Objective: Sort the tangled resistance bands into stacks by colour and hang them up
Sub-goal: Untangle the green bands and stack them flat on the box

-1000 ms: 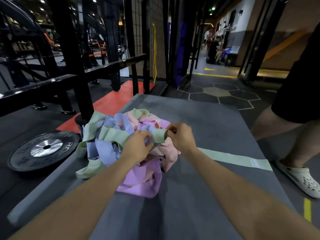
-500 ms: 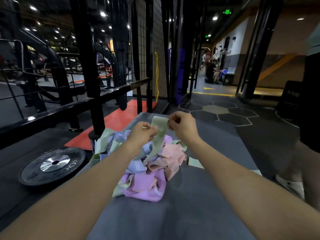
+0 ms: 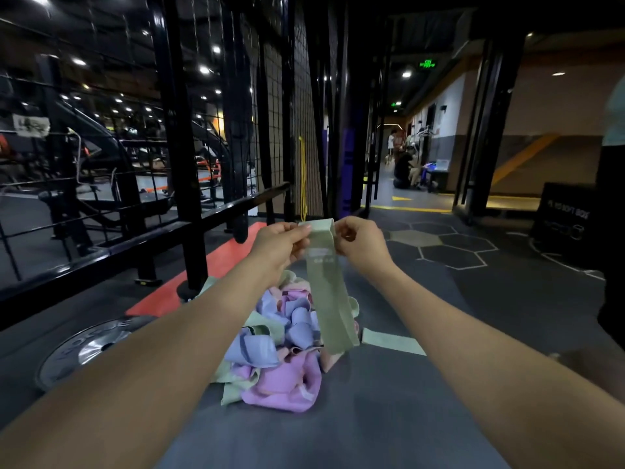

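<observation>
Atop grey mat (image 3: pixel 389 401) — dim gym

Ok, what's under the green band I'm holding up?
The hanging green resistance band dangles over the tangled pile of pastel bands on the grey mat. Lilac, pink and green loops show beside it; whatever lies directly behind its lower end is covered.

Dim gym, ceiling spotlights, edges warped

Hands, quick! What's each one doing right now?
Left hand: pinching the top of the green band.
Right hand: pinching the same green band, lifted above the pile.
</observation>
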Available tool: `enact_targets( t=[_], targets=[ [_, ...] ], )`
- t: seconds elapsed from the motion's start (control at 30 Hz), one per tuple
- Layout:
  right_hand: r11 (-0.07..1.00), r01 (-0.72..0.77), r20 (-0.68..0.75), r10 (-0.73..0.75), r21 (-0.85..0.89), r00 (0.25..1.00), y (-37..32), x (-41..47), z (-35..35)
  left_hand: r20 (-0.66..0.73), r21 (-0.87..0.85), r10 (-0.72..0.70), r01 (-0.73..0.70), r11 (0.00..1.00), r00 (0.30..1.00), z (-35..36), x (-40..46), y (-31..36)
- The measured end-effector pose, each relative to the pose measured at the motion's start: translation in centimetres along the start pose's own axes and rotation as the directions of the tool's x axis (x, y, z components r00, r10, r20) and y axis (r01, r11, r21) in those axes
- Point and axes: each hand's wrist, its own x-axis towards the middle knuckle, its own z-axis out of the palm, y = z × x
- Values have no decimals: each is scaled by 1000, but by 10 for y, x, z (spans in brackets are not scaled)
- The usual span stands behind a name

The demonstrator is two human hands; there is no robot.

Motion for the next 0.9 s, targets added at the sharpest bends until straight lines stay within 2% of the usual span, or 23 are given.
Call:
enact_targets(
  t=[0.2,0.33,0.57,0.63,0.7,0.77,0.8,0.9],
  targets=[
    [999,34,133,-35,8,991,0,-22,-21,34,-85,-75,78,993,997,12,-10,-4],
    [993,21,234,-47,112,971,-9,-37,-33,51,-24,-79,80,997,996,22,-13,-12],
    [994,-14,290,-18,107,957,-8,-48,-43,47,19,-58,57,998,997,33,-22,-15],
    [998,10,254,-26,64,967,-3,-48,-43,68,61,-58,53,997,996,32,-24,-17],
    [1000,29,208,-28,-4,978,3,-46,-43,104,217,-27,4,976,994,31,-24,-22],
    [999,33,207,-24,-40,978,9,-46,-47,132,397,45,-95,913,990,29,-24,-26],
    [999,29,213,-20,-41,977,12,-46,-49,144,435,83,-139,890,986,28,-22,-31],
    [1000,-14,199,16,-9,980,22,-48,-59,245,385,65,-159,909,967,26,-19,-50]
  ],
)
